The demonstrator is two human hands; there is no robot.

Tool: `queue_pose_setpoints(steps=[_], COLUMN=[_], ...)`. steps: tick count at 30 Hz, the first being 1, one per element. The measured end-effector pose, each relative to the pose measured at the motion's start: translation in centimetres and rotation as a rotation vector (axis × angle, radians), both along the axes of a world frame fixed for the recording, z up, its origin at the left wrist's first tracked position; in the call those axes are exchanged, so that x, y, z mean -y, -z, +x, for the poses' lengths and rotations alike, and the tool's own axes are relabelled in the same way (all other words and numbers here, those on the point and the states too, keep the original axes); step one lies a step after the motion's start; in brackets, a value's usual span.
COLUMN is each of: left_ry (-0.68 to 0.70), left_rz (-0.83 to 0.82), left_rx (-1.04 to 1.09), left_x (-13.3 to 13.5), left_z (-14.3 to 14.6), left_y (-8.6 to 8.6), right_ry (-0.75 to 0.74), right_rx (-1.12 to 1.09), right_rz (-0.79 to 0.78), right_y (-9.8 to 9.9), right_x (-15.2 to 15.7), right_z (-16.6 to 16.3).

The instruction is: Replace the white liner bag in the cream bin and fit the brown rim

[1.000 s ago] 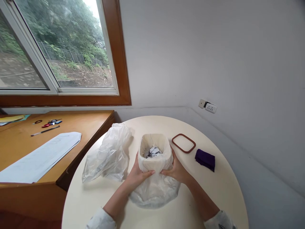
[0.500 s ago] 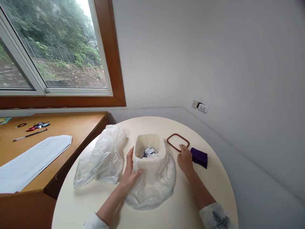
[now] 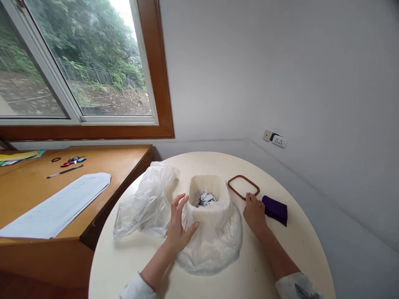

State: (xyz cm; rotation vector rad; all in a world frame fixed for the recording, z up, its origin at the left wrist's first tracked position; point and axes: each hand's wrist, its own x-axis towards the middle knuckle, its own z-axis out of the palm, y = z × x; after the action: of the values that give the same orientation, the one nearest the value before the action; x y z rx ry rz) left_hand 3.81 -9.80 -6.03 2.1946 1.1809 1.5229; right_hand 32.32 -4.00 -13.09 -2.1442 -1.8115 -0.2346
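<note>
A small wastebasket lined with a whitish plastic bag stands upright on the round table, crumpled paper scraps inside it. The bag's loose skirt spreads around its base. My left hand is at the bin's left side, thumb and fingers apart, gripping nothing. To the right of the bin, a brown rounded-rectangular ring, which looks like a bin rim, lies flat. My right hand has its fingers closed over the ring's near edge; the thumb is hidden. Beside this hand lies a folded purple cloth.
A crumpled clear plastic bag rests on the left of the round table. Further left, a wooden desk holds paper sheets, a pen and keys. Wall sockets are at the right.
The view has turned slightly left. My left hand's fingers have come away from the bin's side and spread. My right fingers have drawn back and curled at the brown ring's near edge.
</note>
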Motion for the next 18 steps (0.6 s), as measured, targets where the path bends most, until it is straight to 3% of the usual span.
queue_pose_setpoints(steps=[9, 14, 18], left_ry=[-0.056, -0.089, -0.034], left_rz=[-0.027, -0.121, -0.223], left_rx=[-0.015, -0.014, -0.003], left_x=[-0.2, -0.1, 0.0], left_z=[0.4, 0.6, 0.7], left_y=[0.9, 1.0, 0.9], right_ry=[-0.146, -0.103, -0.172], right_rx=[-0.054, -0.045, -0.105], right_rz=[0.101, 0.166, 0.164], right_y=[0.2, 0.6, 0.1], right_x=[-0.5, -0.3, -0.3], right_z=[-0.3, 0.5, 0.6])
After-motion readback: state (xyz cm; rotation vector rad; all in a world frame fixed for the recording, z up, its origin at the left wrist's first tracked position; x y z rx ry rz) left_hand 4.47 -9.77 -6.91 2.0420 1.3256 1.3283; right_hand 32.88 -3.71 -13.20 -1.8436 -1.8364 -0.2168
